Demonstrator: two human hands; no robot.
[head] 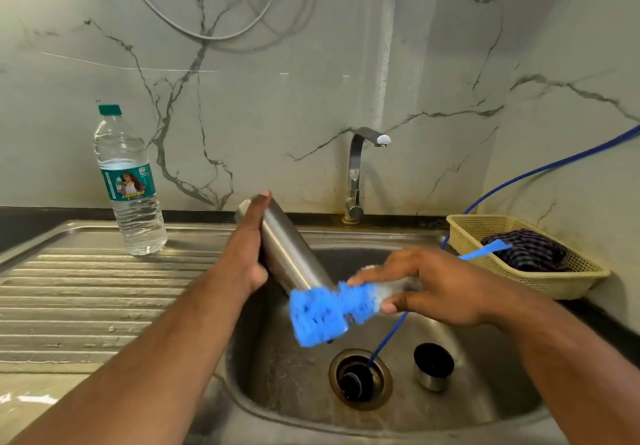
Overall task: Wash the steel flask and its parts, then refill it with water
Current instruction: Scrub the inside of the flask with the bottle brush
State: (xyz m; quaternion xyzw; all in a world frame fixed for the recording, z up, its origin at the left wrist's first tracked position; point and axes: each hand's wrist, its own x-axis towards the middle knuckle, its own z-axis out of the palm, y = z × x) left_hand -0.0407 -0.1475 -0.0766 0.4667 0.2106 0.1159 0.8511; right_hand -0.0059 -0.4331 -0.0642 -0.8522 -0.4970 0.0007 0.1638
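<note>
Left hand (249,257) clamped round flask (291,250), held over sink (277,385) with mouth tilted to 4 o'clock, evidently to drain and admit the brush (322,316) gripped by right hand (426,285); cap (433,366) lies at sink's 4 o'clock.

Both forearms reach forward. The left hand (247,254) grips the steel flask (294,254). The right hand (426,285) holds the blue brush (322,313)

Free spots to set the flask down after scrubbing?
Ribbed drainboard left of the basin: bare in front of the water bottle. Basin floor left of the drain: also free. Crowded: basin right side, with flask cap, blue hose into the drain, and the cloth basket on the counter edge.
</note>
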